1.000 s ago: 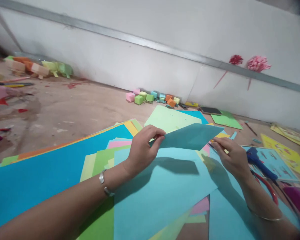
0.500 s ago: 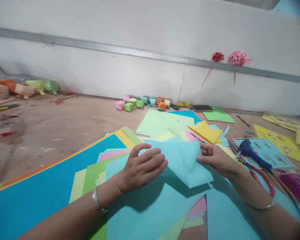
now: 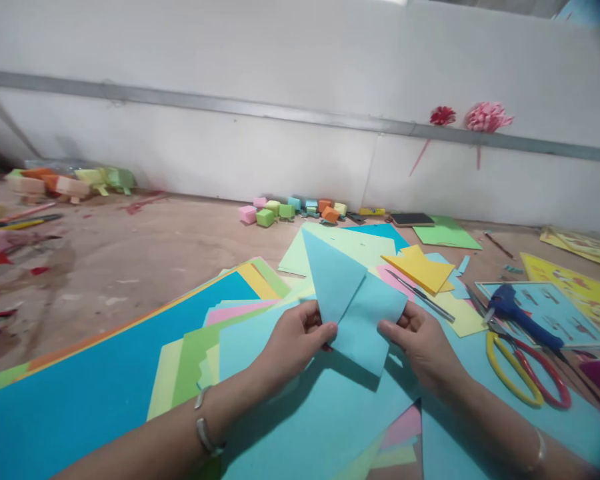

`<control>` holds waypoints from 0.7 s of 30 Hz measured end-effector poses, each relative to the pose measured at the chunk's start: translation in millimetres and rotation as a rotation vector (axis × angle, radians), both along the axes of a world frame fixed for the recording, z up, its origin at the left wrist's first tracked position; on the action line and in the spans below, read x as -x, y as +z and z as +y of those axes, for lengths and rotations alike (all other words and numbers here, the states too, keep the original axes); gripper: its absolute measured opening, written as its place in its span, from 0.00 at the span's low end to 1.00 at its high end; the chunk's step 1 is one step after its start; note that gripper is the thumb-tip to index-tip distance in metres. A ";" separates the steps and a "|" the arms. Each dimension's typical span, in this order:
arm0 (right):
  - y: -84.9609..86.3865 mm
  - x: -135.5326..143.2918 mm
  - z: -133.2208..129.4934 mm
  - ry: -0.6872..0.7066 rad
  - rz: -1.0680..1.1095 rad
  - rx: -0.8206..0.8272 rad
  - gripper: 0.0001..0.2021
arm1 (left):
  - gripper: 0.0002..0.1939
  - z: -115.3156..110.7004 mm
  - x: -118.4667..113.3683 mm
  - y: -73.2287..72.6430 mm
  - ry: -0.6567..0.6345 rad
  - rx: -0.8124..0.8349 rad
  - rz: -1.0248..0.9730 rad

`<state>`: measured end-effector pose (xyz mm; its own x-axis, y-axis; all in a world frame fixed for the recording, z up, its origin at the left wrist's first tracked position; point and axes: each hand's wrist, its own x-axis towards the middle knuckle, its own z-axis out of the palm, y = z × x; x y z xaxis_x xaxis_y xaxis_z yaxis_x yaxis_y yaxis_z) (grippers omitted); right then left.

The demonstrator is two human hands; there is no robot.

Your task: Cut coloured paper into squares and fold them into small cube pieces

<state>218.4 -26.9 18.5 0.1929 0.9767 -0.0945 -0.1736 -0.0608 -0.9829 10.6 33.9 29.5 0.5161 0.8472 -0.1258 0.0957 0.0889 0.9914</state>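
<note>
Seen from the head camera, a person's left hand (image 3: 300,339) and right hand (image 3: 425,340) grip a folded light blue paper (image 3: 364,317) above a cluttered brown worktop (image 3: 180,233). The left fingers are closed on the paper's near left edge, thumb on top; the right fingers pinch its right edge the same way. A pointed flap lies across part of the paper, which hangs over a larger pale blue sheet (image 3: 290,433) and throws a shadow on it.

To the left, a broad deep blue sheet (image 3: 115,360) tops a fanned stack edged in orange, yellow and green. To the right lie a yellow folded paper (image 3: 423,268), scissors (image 3: 505,333) with one yellow and one red handle, and a glue gun (image 3: 527,320) with a blue body.

Stains and scraps mark the worktop's bare stretch. Small paper cubes (image 3: 280,210) in pink, green, blue and orange crowd its far edge, near a dark flat object (image 3: 411,219); bulkier paper shapes (image 3: 70,185) sit at far left. Behind rises a white wall (image 3: 230,157) crossed by a grey strip (image 3: 280,108), with red (image 3: 443,115) and pink paper blooms (image 3: 489,117) at right.
</note>
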 end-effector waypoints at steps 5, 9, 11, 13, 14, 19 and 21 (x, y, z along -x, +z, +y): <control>-1.3 -25.3 6.7 -0.065 -0.124 -0.193 0.12 | 0.12 8.6 9.0 2.4 -0.050 0.121 -0.010; 0.7 -49.3 13.5 0.058 -0.511 -0.544 0.21 | 0.14 13.6 15.2 4.3 -0.158 0.163 0.025; 5.0 -53.3 14.5 0.184 -0.771 -0.653 0.23 | 0.19 13.5 16.0 3.5 -0.192 0.172 0.073; 9.8 -51.4 14.1 0.246 -0.999 -0.763 0.18 | 0.26 13.2 16.0 1.4 -0.225 0.198 0.108; 11.6 -48.9 13.8 0.243 -1.088 -0.812 0.15 | 0.30 13.4 15.9 0.1 -0.239 0.207 0.120; 9.7 -36.3 14.1 0.222 -1.278 -0.957 0.11 | 0.29 14.9 16.8 -4.0 -0.238 -0.003 0.266; 4.4 -35.1 15.6 0.291 -1.314 -0.997 0.11 | 0.27 14.9 18.9 -3.5 -0.228 -0.255 0.396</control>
<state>253.6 -11.4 22.9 -0.5536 0.5665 0.6104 0.6471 0.7540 -0.1128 -8.3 48.8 26.0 0.6454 0.7483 -0.1534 0.4565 -0.2169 0.8629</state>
